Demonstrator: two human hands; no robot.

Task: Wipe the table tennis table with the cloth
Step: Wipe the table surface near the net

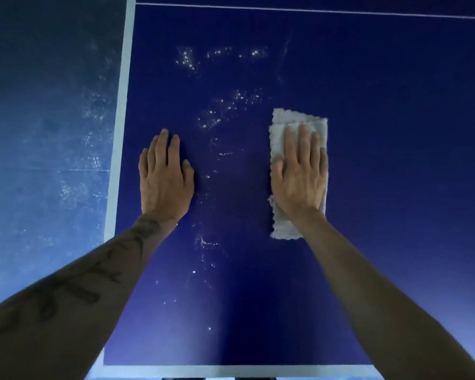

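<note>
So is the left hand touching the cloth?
Apart. The head view shows bare blue table between the left hand and the cloth, which lies under the right hand.

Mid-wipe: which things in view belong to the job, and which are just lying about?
Job: table tennis table, cloth, right hand pressing flat on the cloth, white specks left of it.
Not the job: left hand resting flat on the table, floor beyond the table's left edge.
</note>
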